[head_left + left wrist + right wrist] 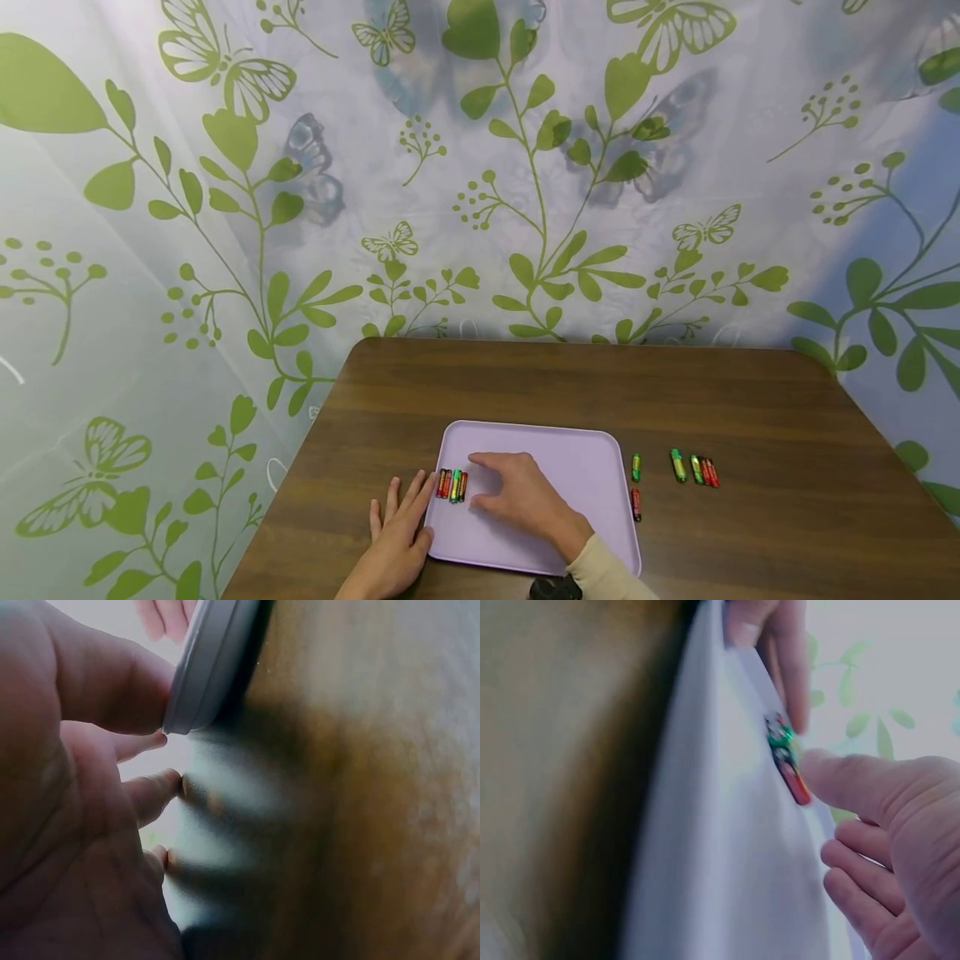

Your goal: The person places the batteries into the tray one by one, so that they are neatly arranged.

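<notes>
A lilac tray (577, 479) lies on the wooden table. Near its left rim, several small batteries (452, 486), red and green, lie side by side. My right hand (525, 500) hovers over the tray, just right of this row. Its thumb and index finger are spread apart with nothing between them; the right wrist view shows the thumb (847, 780) close to the row. At the tray's left edge my left hand (393, 542) rests with straight, spread fingers on the table. In the left wrist view its thumb (120, 682) touches the tray's rim (202, 667).
Right of the tray a green battery (636, 467) and a red battery (636, 504) lie near its rim. Farther right are green batteries (678, 465) and red batteries (709, 472). A dark object (555, 588) shows at my right wrist. A leaf-patterned curtain (525, 208) hangs behind the table.
</notes>
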Tool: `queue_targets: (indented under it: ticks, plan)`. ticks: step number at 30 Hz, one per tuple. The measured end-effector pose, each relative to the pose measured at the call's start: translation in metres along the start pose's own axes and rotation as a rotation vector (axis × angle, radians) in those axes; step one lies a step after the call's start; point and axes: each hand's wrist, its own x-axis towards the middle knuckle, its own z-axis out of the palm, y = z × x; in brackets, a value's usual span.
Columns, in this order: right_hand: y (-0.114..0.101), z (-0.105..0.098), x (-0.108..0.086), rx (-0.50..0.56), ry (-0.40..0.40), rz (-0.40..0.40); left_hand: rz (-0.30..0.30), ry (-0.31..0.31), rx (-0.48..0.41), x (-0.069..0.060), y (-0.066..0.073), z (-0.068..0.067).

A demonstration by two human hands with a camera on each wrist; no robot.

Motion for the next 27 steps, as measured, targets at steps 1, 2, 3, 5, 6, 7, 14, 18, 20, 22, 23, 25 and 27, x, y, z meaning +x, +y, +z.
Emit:
queue_targets:
  ticks: [1,2,3,5,6,7,14,18,20,22,23,25,27]
  plan:
    - [0.001,-0.004,-0.001,0.011,-0.005,0.01,-0.001,0.0,-0.001,0.0,0.0,0.0]
    - [0.003,-0.007,-0.003,0.023,-0.012,0.019,-0.002,-0.001,-0.001,0.0,0.0,0.0]
    - [0.005,-0.011,-0.004,0.032,-0.019,0.03,-0.003,-0.002,-0.001,0.0,0.0,0.0]
    - [0.009,-0.018,-0.008,0.048,-0.038,0.055,-0.004,-0.005,0.001,0.001,0.0,0.0]
    - [0.011,-0.022,-0.01,0.055,-0.048,0.067,-0.004,-0.007,0.0,0.001,-0.001,0.0]
    - [0.014,-0.026,-0.012,0.063,-0.055,0.077,-0.004,-0.008,0.0,0.001,-0.001,0.0]
    - [0.03,-0.054,-0.028,0.09,-0.065,0.119,-0.003,-0.009,-0.009,0.001,-0.001,0.0]
    - [0.036,-0.07,-0.04,0.08,-0.033,0.12,0.001,-0.007,-0.01,0.002,-0.002,0.0]
    - [0.039,-0.079,-0.046,0.072,-0.019,0.117,0.001,-0.003,-0.008,0.003,-0.002,0.001]
    - [0.044,-0.087,-0.052,0.063,-0.004,0.113,0.001,0.0,-0.009,0.003,-0.002,0.002]
    - [0.046,-0.092,-0.055,0.067,-0.002,0.115,0.001,0.002,-0.01,0.003,-0.001,0.002]
    - [0.051,-0.1,-0.061,0.076,-0.005,0.12,0.0,0.004,-0.01,0.004,-0.001,0.003]
    - [0.056,-0.107,-0.068,0.079,0.0,0.123,-0.002,0.004,-0.012,0.005,0.0,0.004]
